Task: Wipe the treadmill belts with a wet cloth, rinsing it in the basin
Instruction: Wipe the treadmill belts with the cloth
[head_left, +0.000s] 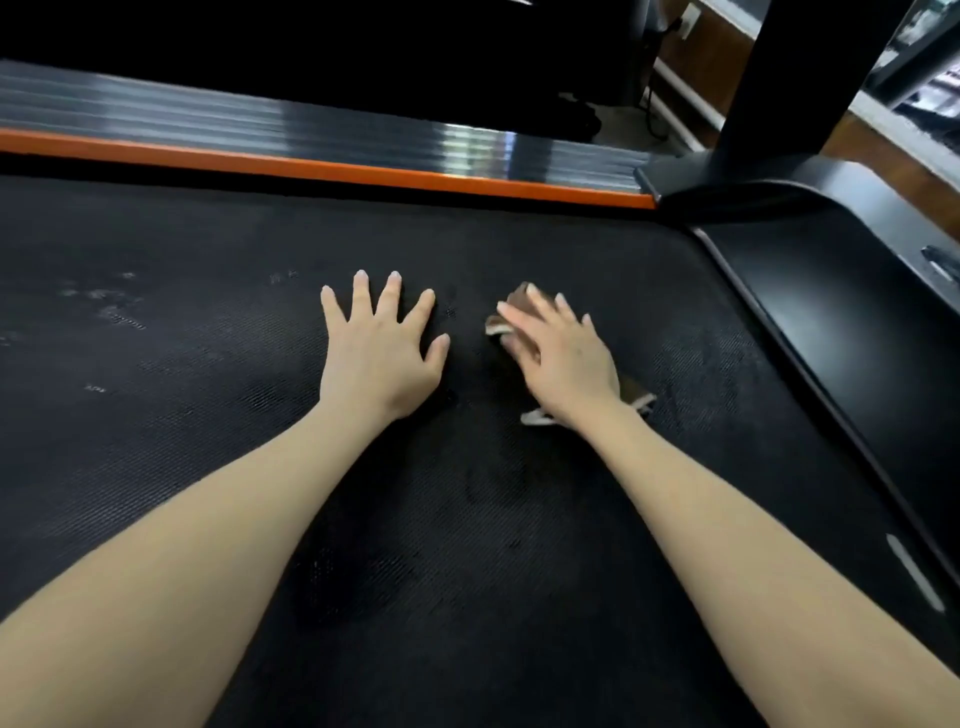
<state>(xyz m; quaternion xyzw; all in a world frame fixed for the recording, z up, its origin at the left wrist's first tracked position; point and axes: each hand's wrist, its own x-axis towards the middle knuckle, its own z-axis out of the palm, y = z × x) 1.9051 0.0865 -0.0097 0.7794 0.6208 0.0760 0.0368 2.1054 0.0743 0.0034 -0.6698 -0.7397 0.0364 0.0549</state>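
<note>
A black textured treadmill belt (208, 415) fills most of the view. My left hand (382, 348) lies flat on it with fingers spread, holding nothing. Just to its right, my right hand (558, 351) presses with straight fingers on a brown cloth with pale edges (511, 304), which lies on the belt. Most of the cloth is hidden under the hand; one corner pokes out by the wrist. Pale dusty marks (104, 304) show on the belt at the left, and darker damp patches lie between my forearms.
An orange strip and a glossy grey side rail (311, 135) run along the belt's far edge. The black motor cover (852, 291) and an upright post (779, 73) stand at the right. Floor, cables and a wall base lie beyond. No basin is in view.
</note>
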